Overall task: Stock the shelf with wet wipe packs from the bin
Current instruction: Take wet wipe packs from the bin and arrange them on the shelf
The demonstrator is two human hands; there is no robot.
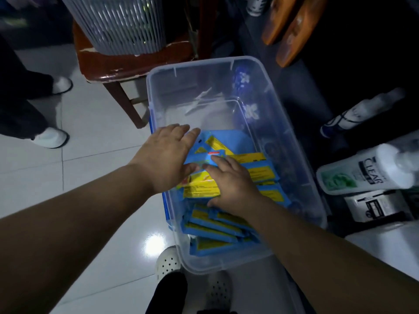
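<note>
Hands reach together into one clear plastic bin standing on the tiled floor. The left hand lies nearly flat, fingers straight, over the far edge of the top pack, its thumb against the near side. The right hand is spread, fingers relaxed, pressing on the packs beneath, its index tip touching that top pack. The blue and yellow wet wipe packs fill the near half of the bin in overlapping layers; at least eight show, the exact count unclear.
</note>
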